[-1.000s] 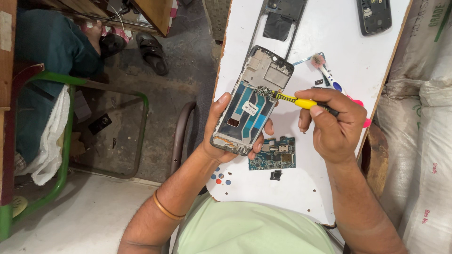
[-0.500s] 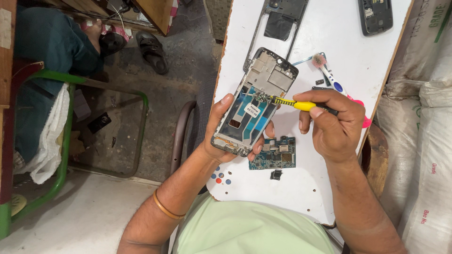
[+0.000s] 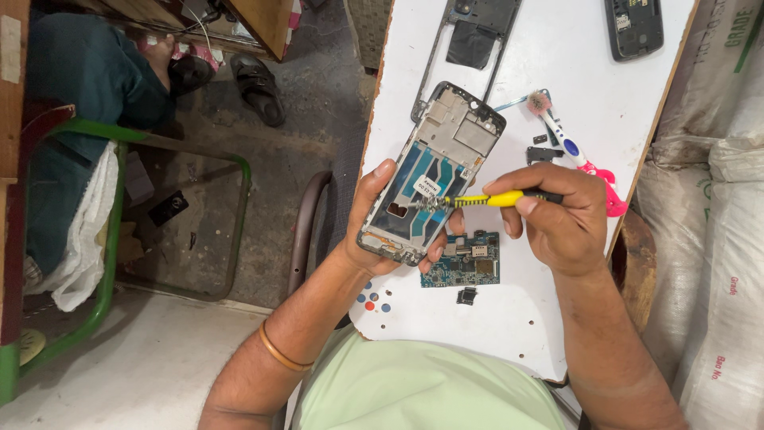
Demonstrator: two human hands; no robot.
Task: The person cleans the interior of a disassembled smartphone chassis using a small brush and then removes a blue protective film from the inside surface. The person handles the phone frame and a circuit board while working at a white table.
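Note:
My left hand (image 3: 374, 231) grips an opened phone frame (image 3: 434, 171) from below, holding it tilted over the edge of the white table (image 3: 605, 87). The frame shows bare metal at the top and a blue inner panel lower down. My right hand (image 3: 557, 219) holds a yellow-handled screwdriver (image 3: 485, 200), its tip resting on the middle of the frame. A blue circuit board (image 3: 464, 259) lies on the table just under the frame, with a small black part (image 3: 466, 295) below it.
A toothbrush with a pink handle (image 3: 569, 147), a second phone frame (image 3: 469, 32) and a dark phone (image 3: 634, 25) lie farther up the table. White sacks (image 3: 716, 239) stand at the right. A green-framed chair (image 3: 111, 239) and sandals (image 3: 259, 87) are on the floor at left.
The screwdriver tip has moved from the frame's right edge toward its middle. The frame has tipped slightly lower in my left hand.

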